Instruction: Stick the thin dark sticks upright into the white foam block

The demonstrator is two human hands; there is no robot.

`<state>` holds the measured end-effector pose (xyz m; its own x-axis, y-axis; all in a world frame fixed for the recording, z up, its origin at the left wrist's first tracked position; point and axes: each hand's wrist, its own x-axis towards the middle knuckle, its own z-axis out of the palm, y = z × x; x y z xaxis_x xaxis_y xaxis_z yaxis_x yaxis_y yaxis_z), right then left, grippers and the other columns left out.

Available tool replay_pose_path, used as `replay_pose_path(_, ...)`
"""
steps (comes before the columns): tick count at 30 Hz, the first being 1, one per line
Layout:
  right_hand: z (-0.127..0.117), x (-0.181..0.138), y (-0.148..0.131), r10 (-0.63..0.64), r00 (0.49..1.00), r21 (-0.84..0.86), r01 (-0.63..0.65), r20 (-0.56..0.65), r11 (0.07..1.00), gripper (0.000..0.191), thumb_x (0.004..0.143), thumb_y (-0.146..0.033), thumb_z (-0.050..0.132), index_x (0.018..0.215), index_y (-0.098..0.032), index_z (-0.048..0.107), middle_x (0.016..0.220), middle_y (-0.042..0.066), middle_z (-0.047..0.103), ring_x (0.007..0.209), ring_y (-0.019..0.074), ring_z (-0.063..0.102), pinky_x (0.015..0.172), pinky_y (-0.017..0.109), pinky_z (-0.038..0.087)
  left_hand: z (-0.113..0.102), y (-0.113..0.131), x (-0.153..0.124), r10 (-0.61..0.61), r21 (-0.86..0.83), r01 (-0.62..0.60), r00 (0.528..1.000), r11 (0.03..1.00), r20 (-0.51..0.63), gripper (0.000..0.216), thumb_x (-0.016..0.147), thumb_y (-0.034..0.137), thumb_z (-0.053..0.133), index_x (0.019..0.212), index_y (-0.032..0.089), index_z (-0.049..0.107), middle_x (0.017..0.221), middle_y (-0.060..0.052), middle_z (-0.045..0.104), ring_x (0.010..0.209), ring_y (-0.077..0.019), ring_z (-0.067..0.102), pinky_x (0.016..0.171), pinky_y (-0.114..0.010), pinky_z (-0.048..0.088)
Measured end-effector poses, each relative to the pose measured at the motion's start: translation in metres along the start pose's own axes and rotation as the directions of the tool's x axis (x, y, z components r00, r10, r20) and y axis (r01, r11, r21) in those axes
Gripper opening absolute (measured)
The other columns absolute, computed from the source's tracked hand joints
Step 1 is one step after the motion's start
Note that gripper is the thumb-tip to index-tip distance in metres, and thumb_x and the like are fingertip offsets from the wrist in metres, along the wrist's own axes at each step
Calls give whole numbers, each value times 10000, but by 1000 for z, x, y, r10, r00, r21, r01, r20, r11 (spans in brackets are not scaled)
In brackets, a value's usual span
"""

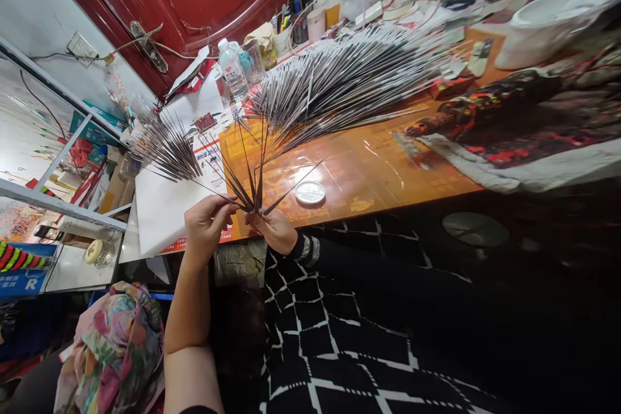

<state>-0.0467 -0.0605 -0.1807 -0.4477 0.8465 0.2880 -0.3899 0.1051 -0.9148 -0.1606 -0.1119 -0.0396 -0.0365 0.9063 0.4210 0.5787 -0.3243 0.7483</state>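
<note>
A fan of slender dark sticks, thick in the middle and drawn out to thin tips like fishing floats, stands up from my right hand. That hand is closed around their lower ends just over the table's front edge. My left hand is closed in a pinch at the left side of the fan, with its fingertips on one stick pointing left. The exact grip of the fingertips is small and partly hidden. To the right of the fan lies a round white lid-like disc.
A long pile of similar sticks covers the back of the orange table. A smaller bunch rests on white foam at left. Behind stand a water bottle and a glass mug. A white bowl is at right.
</note>
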Motion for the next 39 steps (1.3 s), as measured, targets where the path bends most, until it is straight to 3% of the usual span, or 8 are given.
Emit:
replay_pose_path(4, 0, 0, -1, 2, 1000, 2, -2, 11, 1000, 617, 885, -739, 480, 777, -137, 559, 601, 1, 420, 499, 85, 371, 472, 225, 294, -4, 7, -1, -7, 26, 8, 1000, 1000, -28, 171, 866, 365, 683, 867, 202, 735, 687, -5, 659, 504, -81, 574, 466, -209, 477)
replay_pose_path(7, -1, -1, -5, 19, 1000, 45, -20, 25, 999, 616, 891, -737, 476, 777, -135, 547, 584, -10, 382, 497, 79, 350, 483, 229, 280, -26, 3, 8, 17, 81, 0, 978, 997, -208, 201, 877, 393, 665, 895, 200, 720, 669, 8, 638, 478, -73, 530, 444, -208, 421)
replay_pose_path(11, -1, -2, -7, 60, 998, 93, -63, 36, 994, 615, 896, -735, 477, 782, -133, 529, 582, -12, 342, 499, 78, 331, 490, 246, 243, -71, -29, 39, 215, 401, 11, 831, 916, -514, 197, 906, 356, 630, 890, 169, 690, 653, 27, 616, 517, -67, 498, 556, -213, 417)
replay_pose_path(15, 0, -1, -5, 71, 996, 155, -77, 47, 985, 612, 878, -749, 496, 782, -145, 524, 576, -11, 304, 495, 79, 294, 489, 254, 226, -95, -73, 65, 222, 518, 84, 836, 851, -501, 161, 910, 270, 623, 827, 137, 662, 643, 30, 600, 620, -73, 542, 683, -209, 411)
replay_pose_path(20, -2, -1, -2, 48, 994, 205, -66, 95, 977, 563, 892, -714, 520, 794, -160, 512, 574, -19, 278, 492, 76, 272, 485, 259, 230, -87, -107, 69, 161, 492, 123, 853, 862, -496, 153, 913, 267, 618, 865, 129, 664, 605, 50, 571, 592, -67, 511, 660, -206, 385)
replay_pose_path(29, -1, -1, -5, 18, 997, 177, -30, 71, 984, 577, 893, -726, 501, 794, -158, 508, 572, -17, 295, 494, 76, 280, 473, 248, 205, -72, -130, 62, 166, 463, 106, 845, 880, -509, 156, 937, 236, 558, 899, 122, 658, 632, 46, 574, 581, -59, 488, 642, -211, 359)
replay_pose_path(37, -1, 0, -8, -26, 996, 120, 16, 88, 993, 555, 920, -694, 475, 775, -162, 543, 561, 0, 311, 506, 100, 299, 475, 253, 242, -71, -110, 54, 227, 535, 120, 812, 836, -537, 141, 867, 278, 679, 797, 155, 679, 698, -22, 641, 671, -118, 538, 653, -254, 353)
replay_pose_path(39, -2, -1, -11, -41, 995, 63, 36, 86, 997, 587, 921, -707, 451, 764, -152, 556, 587, 16, 357, 524, 107, 334, 491, 259, 276, -61, -95, 46, 197, 511, 105, 842, 853, -502, 182, 863, 319, 684, 773, 161, 687, 711, -38, 655, 674, -123, 551, 634, -255, 367)
